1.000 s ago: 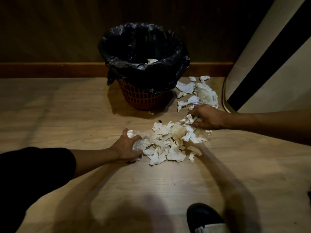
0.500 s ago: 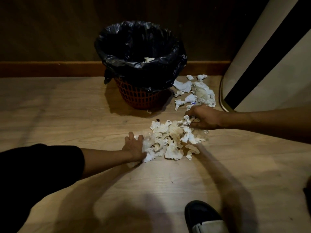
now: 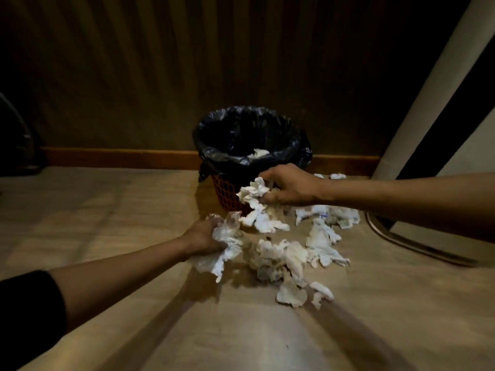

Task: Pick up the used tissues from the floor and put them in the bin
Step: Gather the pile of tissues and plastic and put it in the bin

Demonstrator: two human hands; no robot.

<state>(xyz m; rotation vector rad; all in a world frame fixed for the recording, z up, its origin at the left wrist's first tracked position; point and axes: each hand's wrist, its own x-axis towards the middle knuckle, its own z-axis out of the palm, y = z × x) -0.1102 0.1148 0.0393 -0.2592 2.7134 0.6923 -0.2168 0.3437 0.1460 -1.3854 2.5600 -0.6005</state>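
Observation:
A red mesh bin lined with a black bag stands by the wall, one white tissue lying inside. My right hand grips a bunch of crumpled white tissues just in front of the bin, below its rim. My left hand grips another wad of tissues and clear plastic, lifted slightly off the floor. A loose pile of used tissues lies on the wooden floor between and below my hands. More tissues lie to the right of the bin.
A dark panelled wall with a wooden skirting board runs behind the bin. A pale object with a curved metal base leans at the right. A dark shape stands at the far left.
Both hands have closed round handfuls of tissue and lifted them from the pile toward the bin. The camera has tilted up, so the bin sits lower in view.

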